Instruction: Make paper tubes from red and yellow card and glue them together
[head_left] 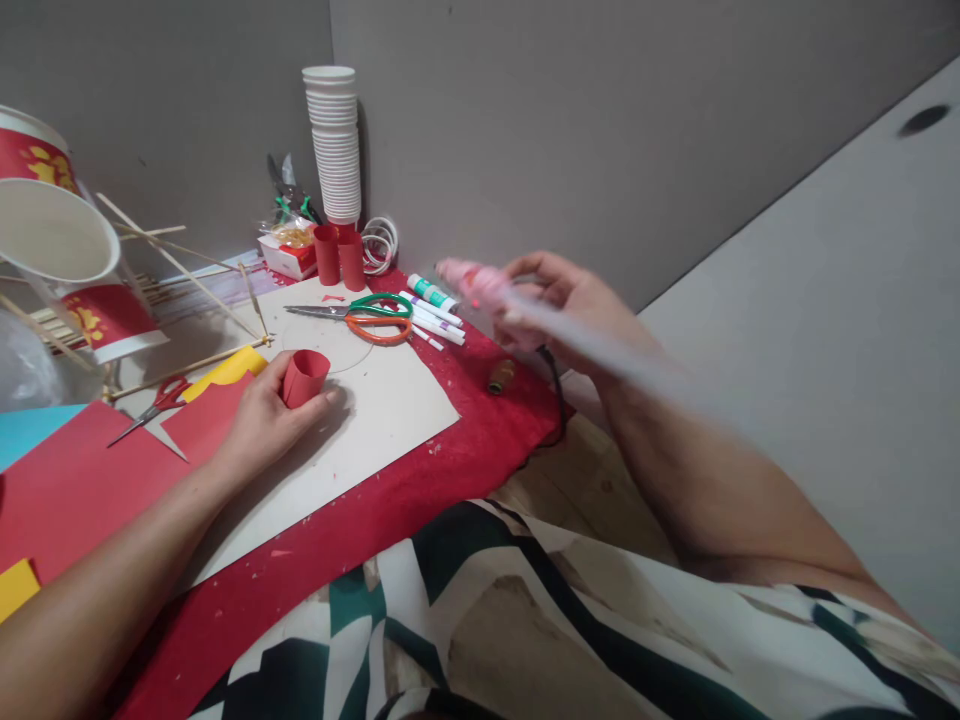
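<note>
My left hand [264, 418] is closed around a short red paper tube [306, 380], which stands on the white sheet [397, 390] with its open end up. Off to the right, above the table's corner, my right hand [574, 305] grips a pink hot glue gun [480, 284]. From its back sticks a long whitish glue stick [622, 350], smeared by motion. The gun's nozzle points left, and a dark cord hangs below it. Green-and-orange-handled scissors [375, 315] lie on the sheet between my hands. Two more red paper tubes [328, 256] stand farther back.
A tall stack of white paper cups [334, 150] stands in the corner. Markers [435, 318] and a glue tube [431, 293] lie near the wall. At left are a stick frame with red cups [112, 315], red-handled scissors [154, 408] and red paper [82, 480].
</note>
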